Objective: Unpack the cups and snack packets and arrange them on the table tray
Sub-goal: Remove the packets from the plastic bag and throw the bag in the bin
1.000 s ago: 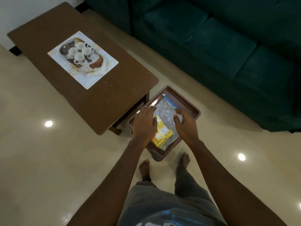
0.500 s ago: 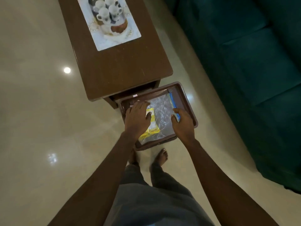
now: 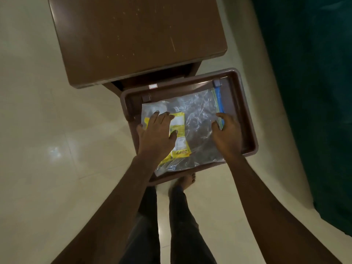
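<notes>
L hand (image 3: 156,138) flattened onto packets (image 3: 180,128); R hand (image 3: 228,134) at bag (image 3: 198,111) zip.

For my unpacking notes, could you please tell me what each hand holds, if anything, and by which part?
The right hand pinches the clear zip bag at its blue zip edge; the left hand only presses flat on it.

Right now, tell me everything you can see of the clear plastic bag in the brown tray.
The clear plastic bag is a crinkled, glossy, see-through pouch with a blue zip strip along its right edge. It lies flat inside the brown tray, its near edge reaching the rim. Yellow snack packets show through its left half. The left hand rests flat on it over the packets; the right hand pinches its zip edge. Whether the zip is open cannot be told.
</notes>
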